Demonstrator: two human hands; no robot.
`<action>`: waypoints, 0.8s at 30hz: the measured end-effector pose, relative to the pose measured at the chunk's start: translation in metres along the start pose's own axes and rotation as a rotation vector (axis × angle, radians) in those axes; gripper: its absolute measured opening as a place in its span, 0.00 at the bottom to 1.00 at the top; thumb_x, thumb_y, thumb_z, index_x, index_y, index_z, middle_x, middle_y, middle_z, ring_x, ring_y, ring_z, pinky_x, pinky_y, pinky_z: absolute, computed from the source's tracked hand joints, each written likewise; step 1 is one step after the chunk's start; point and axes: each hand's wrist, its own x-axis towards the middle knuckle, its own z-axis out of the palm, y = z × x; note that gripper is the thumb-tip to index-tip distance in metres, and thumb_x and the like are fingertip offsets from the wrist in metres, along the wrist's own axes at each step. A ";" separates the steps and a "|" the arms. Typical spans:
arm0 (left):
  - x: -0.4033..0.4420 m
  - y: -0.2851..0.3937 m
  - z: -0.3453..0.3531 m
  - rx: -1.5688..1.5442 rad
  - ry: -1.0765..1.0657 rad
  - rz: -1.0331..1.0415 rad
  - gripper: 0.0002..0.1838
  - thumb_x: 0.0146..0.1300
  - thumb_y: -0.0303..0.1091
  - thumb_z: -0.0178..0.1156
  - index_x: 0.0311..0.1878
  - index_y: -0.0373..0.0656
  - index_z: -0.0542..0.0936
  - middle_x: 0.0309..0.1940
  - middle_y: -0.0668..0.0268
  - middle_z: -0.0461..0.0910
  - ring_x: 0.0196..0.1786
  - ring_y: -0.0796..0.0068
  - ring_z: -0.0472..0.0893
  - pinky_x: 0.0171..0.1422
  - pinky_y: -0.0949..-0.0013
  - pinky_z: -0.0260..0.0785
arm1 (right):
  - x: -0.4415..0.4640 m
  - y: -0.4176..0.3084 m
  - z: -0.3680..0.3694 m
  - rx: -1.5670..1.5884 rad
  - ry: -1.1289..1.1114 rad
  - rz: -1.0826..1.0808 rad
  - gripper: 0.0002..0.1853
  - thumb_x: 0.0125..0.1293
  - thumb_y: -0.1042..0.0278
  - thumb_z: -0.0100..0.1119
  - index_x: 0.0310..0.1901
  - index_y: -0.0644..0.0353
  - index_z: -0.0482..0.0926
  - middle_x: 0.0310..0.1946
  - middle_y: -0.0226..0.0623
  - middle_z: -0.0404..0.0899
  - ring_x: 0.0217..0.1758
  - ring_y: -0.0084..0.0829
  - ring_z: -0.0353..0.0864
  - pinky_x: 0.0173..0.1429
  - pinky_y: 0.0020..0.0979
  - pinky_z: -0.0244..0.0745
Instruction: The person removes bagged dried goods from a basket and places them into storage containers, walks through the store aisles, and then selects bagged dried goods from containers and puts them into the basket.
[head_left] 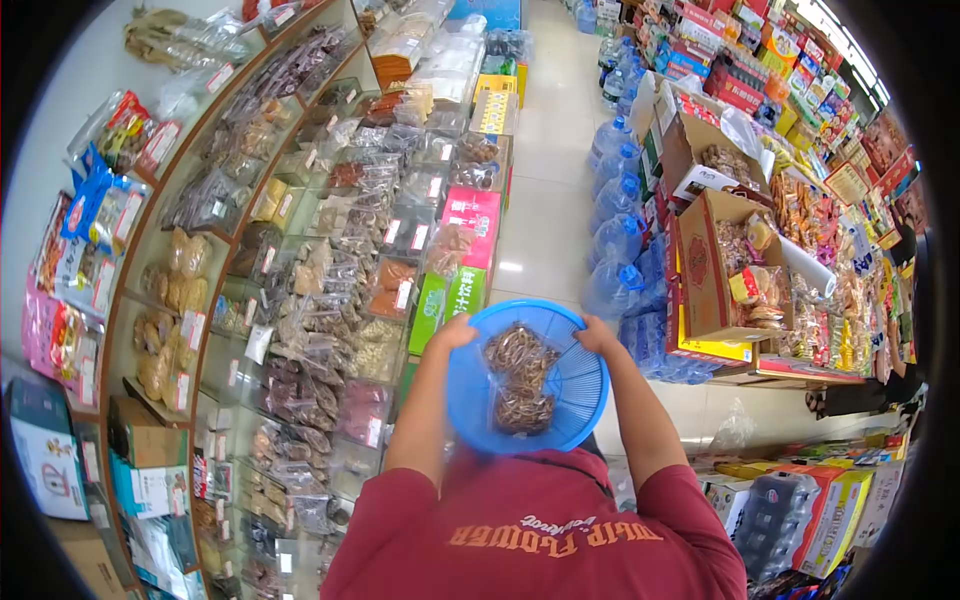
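Note:
A round blue plastic basket [580, 385] is held out in front of my body. My left hand [460, 331] is closed on its left rim, and my right hand [597, 336] grips the rim at the upper right. Inside lie clear bags of brown dried food [522, 368], thin and stringy; its exact kind is too small to make out. The fingers under the rim are partly hidden.
Shelves of bagged dried goods [320, 310] line the left side. Green drink cartons [450, 305] border the aisle floor [540, 130]. On the right stand large water bottles [612, 285] and an open snack carton [705, 265]. A person's dark sleeve shows at the far right.

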 end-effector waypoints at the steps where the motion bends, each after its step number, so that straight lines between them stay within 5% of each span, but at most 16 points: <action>1: 0.006 0.018 -0.007 0.027 -0.006 0.032 0.17 0.50 0.28 0.61 0.46 0.38 0.81 0.38 0.57 0.84 0.40 0.65 0.82 0.47 0.62 0.73 | 0.009 0.008 -0.005 -0.001 0.029 0.009 0.17 0.53 0.66 0.62 0.46 0.59 0.82 0.39 0.49 0.83 0.45 0.44 0.83 0.52 0.39 0.74; 14: 0.174 0.121 -0.072 0.147 0.168 0.183 0.14 0.50 0.33 0.63 0.40 0.39 0.83 0.34 0.55 0.84 0.39 0.61 0.83 0.47 0.60 0.72 | 0.192 -0.019 -0.126 -0.035 0.102 -0.024 0.17 0.52 0.62 0.62 0.43 0.59 0.82 0.38 0.51 0.83 0.44 0.48 0.82 0.52 0.40 0.75; 24: 0.260 0.193 -0.090 0.279 0.339 0.017 0.15 0.48 0.39 0.61 0.38 0.42 0.84 0.36 0.48 0.82 0.42 0.51 0.82 0.47 0.55 0.73 | 0.300 -0.013 -0.204 -0.089 0.087 -0.108 0.19 0.53 0.55 0.65 0.42 0.60 0.83 0.36 0.51 0.83 0.42 0.47 0.83 0.50 0.41 0.76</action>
